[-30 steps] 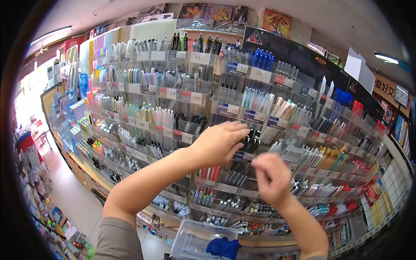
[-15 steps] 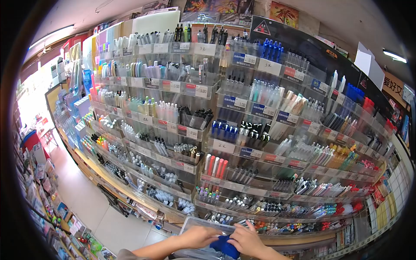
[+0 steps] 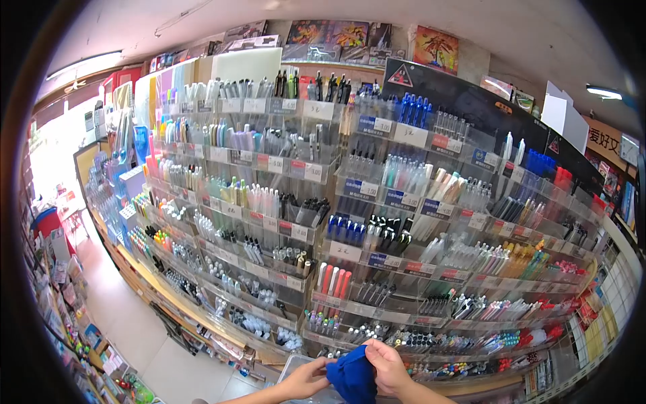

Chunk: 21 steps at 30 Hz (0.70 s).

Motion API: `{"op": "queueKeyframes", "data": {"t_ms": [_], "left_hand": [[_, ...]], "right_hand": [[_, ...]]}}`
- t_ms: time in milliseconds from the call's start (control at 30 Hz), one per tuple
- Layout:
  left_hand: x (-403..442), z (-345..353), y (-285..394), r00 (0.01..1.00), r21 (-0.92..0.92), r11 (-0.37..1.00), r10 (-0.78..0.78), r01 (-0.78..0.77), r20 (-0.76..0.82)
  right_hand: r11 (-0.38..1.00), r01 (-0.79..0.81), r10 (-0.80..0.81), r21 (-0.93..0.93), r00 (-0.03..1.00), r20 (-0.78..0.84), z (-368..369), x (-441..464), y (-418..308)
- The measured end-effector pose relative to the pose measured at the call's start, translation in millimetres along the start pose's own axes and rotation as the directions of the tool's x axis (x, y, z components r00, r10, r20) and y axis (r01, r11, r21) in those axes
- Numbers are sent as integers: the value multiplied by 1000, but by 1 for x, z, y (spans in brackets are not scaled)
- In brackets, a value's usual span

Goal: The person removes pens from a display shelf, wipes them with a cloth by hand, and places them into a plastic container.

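Observation:
A blue cloth (image 3: 352, 377) hangs between my two hands at the bottom of the view. My right hand (image 3: 389, 367) pinches its upper right edge between thumb and fingers. On the other side, my left hand (image 3: 306, 379) grips the cloth's left edge with closed fingers. Below and behind the hands is a clear plastic bin (image 3: 294, 364), mostly covered by the cloth and my hands; what it holds is hidden.
In front rises a tiered clear rack (image 3: 344, 251) packed with pens and markers, with price tags along its ledges. Its wooden base ledge (image 3: 168, 281) runs to the left. A pale tiled floor (image 3: 134, 330) and low shelves of goods (image 3: 101, 357) lie to the left.
The cloth has come up out of the bin, lifted and spread between my hands. My right hand has risen slightly and my left has moved lower. The view has tilted up a little.

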State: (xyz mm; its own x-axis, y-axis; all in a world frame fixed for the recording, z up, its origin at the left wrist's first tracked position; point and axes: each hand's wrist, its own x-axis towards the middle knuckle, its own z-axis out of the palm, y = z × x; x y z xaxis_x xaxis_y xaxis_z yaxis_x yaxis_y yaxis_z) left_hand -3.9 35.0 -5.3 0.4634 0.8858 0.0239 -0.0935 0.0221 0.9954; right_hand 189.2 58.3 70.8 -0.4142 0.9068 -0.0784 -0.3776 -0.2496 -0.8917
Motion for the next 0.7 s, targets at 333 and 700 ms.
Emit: {"op": "queueKeyframes", "data": {"t_ms": [333,700], "left_hand": [[-10,24,20,947,1,988,147,-153,286],[37,23,64,947,-376,925,81,45,312]], "right_hand": [[921,137,-169,366,984,57,29,12,-37],[-305,671,-486,-676,501,716,88,48,-116]]}}
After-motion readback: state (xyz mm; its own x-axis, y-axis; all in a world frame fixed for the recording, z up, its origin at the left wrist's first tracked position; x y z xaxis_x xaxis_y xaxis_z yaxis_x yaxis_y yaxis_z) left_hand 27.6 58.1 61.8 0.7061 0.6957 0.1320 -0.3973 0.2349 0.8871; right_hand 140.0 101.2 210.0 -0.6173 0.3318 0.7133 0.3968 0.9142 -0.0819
